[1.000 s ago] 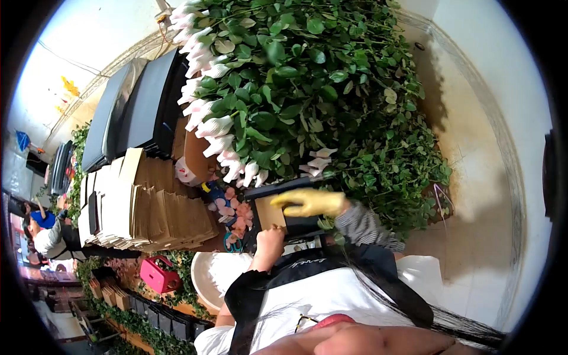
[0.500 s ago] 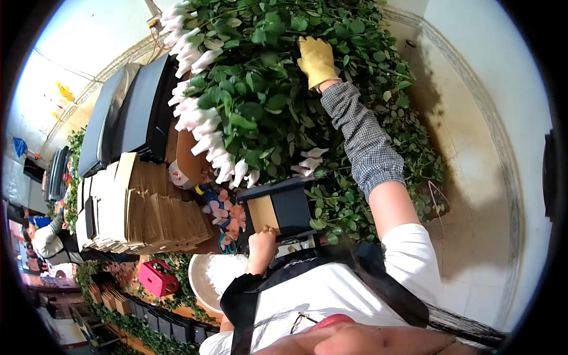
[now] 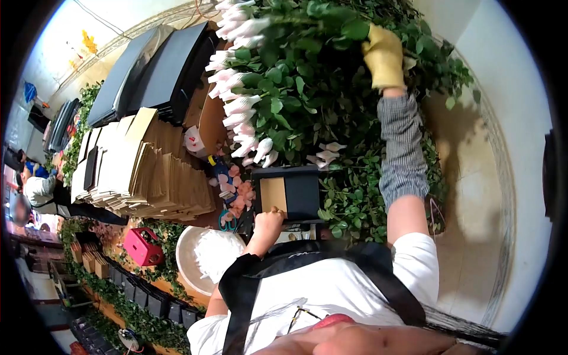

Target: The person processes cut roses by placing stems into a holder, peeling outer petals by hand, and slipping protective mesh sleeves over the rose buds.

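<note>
My right hand [image 3: 383,58], in a yellow glove with a checked sleeve, is closed round leafy stems at the upper right of the green pile. Those rose stems [image 3: 331,35] stretch left toward buds wrapped in white net [image 3: 245,26]. Bare and closed, my left hand [image 3: 269,223] rests at the lower edge of a black box [image 3: 302,194], by the tan cardboard piece [image 3: 273,195] in it. What its fingers hold cannot be made out. A few netted buds [image 3: 325,155] lie just above the box.
Cardboard stacks [image 3: 136,171] and black boxes [image 3: 168,71] stand left. Nearby are pink petals [image 3: 239,192], teal scissors [image 3: 226,220], a round tub [image 3: 192,260] with white material, and a red stool [image 3: 144,247]. A co-worker [image 3: 41,192] is at the far left.
My right hand has moved from over the box up into the pile, then farther right, and leafy stems have shifted with it. My left hand remains at the box. The view has turned slightly.
</note>
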A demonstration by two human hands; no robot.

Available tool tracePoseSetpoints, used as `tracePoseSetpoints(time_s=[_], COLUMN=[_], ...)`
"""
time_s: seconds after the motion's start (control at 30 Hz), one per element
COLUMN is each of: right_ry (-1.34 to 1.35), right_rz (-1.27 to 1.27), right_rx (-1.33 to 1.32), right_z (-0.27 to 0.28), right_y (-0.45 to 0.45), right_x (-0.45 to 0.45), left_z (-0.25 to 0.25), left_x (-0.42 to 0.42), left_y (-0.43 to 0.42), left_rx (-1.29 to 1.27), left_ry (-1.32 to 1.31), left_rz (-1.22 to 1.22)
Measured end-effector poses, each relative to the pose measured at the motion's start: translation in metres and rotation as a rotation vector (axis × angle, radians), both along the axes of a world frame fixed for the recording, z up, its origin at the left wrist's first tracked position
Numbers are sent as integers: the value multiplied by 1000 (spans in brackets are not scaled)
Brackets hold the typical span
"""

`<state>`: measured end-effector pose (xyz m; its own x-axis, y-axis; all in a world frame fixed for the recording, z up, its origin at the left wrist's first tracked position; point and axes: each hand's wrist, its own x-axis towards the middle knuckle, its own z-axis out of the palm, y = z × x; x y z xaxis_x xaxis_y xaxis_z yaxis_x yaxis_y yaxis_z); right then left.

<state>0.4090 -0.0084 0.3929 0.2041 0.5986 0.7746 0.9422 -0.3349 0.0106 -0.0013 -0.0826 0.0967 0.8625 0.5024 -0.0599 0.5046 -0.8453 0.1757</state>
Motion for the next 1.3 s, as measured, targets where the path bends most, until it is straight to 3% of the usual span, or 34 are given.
tracePoseSetpoints(time_s=[0.03,0.07,0.13,0.2,0.23,0.27,0.33,0.4,0.47,0.53,0.6,0.63,0.67,0.73,0.77,0.83,0.9,0.97,1.03,1.1,1.17,1.2,1.3], right_ry=[-4,-37,-49,-23,435,234,508,430,19,-72,-166,-101,391,1099,780,89,-243,-201,-334,-489,-365,-302,-105], right_rz=[89,-3,151,-1,59,-118,-206,-330,158,101,120,46,171,563,443,-216,-663,-747,-842,-985,-1115,-1095,-491], right_rx=[81,-62,-34,6,102,83,70,-26,234,47,-132,-169,70,590,685,432,251,389,447,404,243,122,-193], right_z=[-11,-9,-23,-37,-46,-53,-61,-61,-75,-66,-73,-92,-117,-139,-161,-147,-106,-93,-74,-62,-65,-71,-133], right_y=[-1,-4,-17,-27,-32,-38,-46,-42,-48,-59,-70,-76,-83,-116,-132,-160,-190,-215,-238,-261,-266,-266,-243], right_x=[-11,-30,-22,26,53,78,89,53,25,-26,-23,2,41,78,123,105,76,92,121,142,137,135,102], left_z=[1,4,-3,-2,6,5,5,4,-16,-14,-11,-7,-4,0,5,5,3,2,0,-11,-11,-11,-16], left_x=[1,2,6,7,7,5,6,7,7,9,6,5,5,2,2,5,5,5,6,6,6,7,6], left_y=[-1,-3,-5,-2,-1,-4,-1,-2,1,3,2,2,3,5,6,10,10,8,7,7,6,6,5], left_rx=[8,9,59,86,58,54,38,52,89,90,90,74,59,25,-1,-41,-40,-14,22,61,52,46,96], left_ry=[0,4,17,10,39,40,39,13,-8,-5,3,-12,-29,-1,19,43,31,-1,-20,-77,-83,-83,-102], left_rz=[16,28,51,-6,-18,-18,-13,-18,-33,-55,-89,-84,-78,-85,-80,-78,-75,-72,-67,-77,-80,-76,-111])
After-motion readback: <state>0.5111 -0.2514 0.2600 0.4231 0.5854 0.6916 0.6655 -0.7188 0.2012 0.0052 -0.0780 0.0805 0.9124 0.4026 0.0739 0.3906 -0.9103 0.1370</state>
